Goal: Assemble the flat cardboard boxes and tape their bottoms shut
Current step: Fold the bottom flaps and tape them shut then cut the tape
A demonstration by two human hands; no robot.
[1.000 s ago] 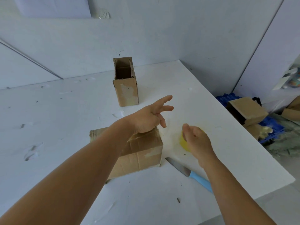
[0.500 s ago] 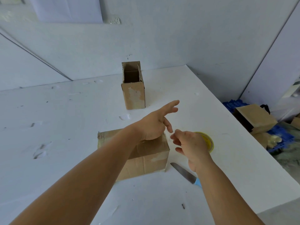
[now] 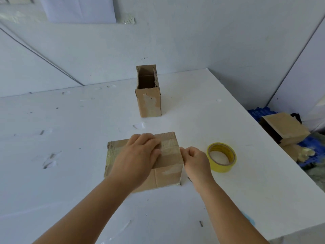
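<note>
A low cardboard box (image 3: 167, 166) lies in the middle of the white table (image 3: 70, 173), with a shiny strip of clear tape (image 3: 169, 147) across its top. My left hand (image 3: 139, 155) rests flat on the box top, over the strip. My right hand (image 3: 195, 161) is at the box's upper right edge, fingers curled and pinched where the strip ends. A yellow tape roll (image 3: 222, 157) sits on the table just right of that hand, untouched. A second, taller box (image 3: 149, 99) stands upright and open-topped farther back.
A knife with a blue handle (image 3: 248, 218) lies mostly hidden under my right forearm. Off the table's right edge, a blue crate (image 3: 256, 112) and loose cardboard boxes (image 3: 284, 127) sit on the floor. Walls close the back and right.
My left hand dropped from above the box onto its top. My right hand left the yellow roll and moved left to the box's right edge. The camera tilted down.
</note>
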